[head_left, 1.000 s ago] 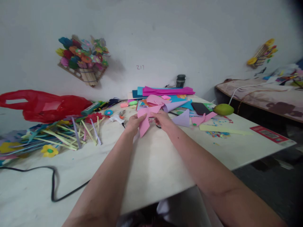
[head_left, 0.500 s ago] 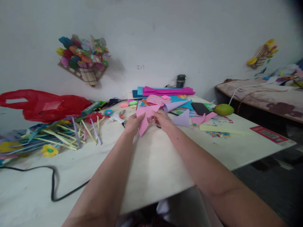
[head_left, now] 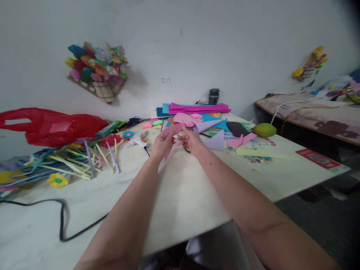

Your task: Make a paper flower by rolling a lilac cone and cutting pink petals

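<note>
Over the middle of the white table, I see the left hand pinching a bent piece of pink paper between thumb and fingers, while the right hand closes thumb and forefinger at its right end, the other fingers loosely curled. On the wall beyond, I read handwritten characters, "217" or "Z17"; toward the table's right corner lies a red QR-code sticker, its small print too blurred for me.
</note>
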`<state>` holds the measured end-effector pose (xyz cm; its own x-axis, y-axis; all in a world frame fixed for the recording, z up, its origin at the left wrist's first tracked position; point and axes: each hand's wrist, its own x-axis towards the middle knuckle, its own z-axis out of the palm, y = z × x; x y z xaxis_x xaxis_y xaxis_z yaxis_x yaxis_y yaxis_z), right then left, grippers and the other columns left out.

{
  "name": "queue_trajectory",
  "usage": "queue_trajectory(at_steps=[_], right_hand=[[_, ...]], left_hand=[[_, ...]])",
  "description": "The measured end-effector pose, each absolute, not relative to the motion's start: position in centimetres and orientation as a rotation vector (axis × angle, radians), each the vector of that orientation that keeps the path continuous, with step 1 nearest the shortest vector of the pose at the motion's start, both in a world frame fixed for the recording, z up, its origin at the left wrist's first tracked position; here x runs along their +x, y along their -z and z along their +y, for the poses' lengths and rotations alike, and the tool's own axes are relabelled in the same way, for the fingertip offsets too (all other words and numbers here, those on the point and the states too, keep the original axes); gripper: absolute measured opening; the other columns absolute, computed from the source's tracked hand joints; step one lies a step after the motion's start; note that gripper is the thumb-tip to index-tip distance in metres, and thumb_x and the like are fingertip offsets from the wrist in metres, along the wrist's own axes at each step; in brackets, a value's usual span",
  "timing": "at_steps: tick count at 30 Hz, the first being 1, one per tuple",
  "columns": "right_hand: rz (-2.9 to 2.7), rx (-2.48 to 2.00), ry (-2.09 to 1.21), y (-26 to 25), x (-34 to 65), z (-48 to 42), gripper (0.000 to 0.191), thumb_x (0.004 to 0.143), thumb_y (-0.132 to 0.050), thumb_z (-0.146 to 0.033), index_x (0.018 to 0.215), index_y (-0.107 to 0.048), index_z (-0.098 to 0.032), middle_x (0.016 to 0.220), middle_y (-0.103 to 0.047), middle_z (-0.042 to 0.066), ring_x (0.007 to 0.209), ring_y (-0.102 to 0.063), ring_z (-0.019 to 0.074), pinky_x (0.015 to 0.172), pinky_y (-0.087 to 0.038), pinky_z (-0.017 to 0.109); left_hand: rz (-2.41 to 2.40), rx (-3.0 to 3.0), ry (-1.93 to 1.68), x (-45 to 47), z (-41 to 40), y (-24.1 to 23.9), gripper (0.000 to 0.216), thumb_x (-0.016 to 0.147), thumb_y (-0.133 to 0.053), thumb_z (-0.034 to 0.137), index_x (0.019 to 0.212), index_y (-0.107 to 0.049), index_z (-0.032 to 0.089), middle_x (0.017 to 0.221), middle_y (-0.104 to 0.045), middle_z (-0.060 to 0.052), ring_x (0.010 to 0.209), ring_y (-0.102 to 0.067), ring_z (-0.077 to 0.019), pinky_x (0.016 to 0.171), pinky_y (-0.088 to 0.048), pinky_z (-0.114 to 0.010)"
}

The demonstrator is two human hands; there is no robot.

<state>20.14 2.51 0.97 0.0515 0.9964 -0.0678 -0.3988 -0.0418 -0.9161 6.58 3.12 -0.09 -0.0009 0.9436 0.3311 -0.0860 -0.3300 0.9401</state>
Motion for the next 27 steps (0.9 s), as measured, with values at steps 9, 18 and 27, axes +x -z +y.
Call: queue_trajectory(at_steps=[9,18,27], right_hand=[[-0.913,-0.918,-1.366,-1.9,19.9,1.6,0.031,0.085,-0.062,-0.049,0.086,-0.057,-0.019,0.057,-0.059,-0.002,0.04,-0.051,0.0089,0.037,-0.04,0.02],[-0.877,-0.754,-1.395,-1.4,20.0,2.4,0.022,0.088,-0.06,-0.039,0.096,-0.06,-0.019,0.088,-0.07,0.003,0.055,-0.063,0.0117,0.041,-0.046,0.021],[-0.892,-0.742,-1.418,-0.7,20.2,2.8,0.018,0.088,-0.06,-0.037,0.088,-0.062,-0.019,0.077,-0.067,0.001,0.058,-0.06,0.0111,0.046,-0.046,0.021]], left_hand=[[1.085,2.101,-1.552,6.6,3.2,-0.1,0.033,0.089,-0.052,0.027,0.118,-0.068,0.023,0.096,-0.067,-0.007,0.091,-0.061,-0.0199,0.087,-0.047,-0.031],[1.242,2.572,-1.441,5.9,3.6,0.9,0.045,0.09,-0.044,0.02,0.133,-0.058,0.026,0.105,-0.058,-0.01,0.102,-0.054,-0.0225,0.089,-0.045,-0.036],[1.278,2.683,-1.435,5.7,4.0,1.0,0.044,0.095,-0.044,0.04,0.132,-0.058,0.021,0.107,-0.059,-0.013,0.099,-0.053,-0.0253,0.091,-0.043,-0.04]])
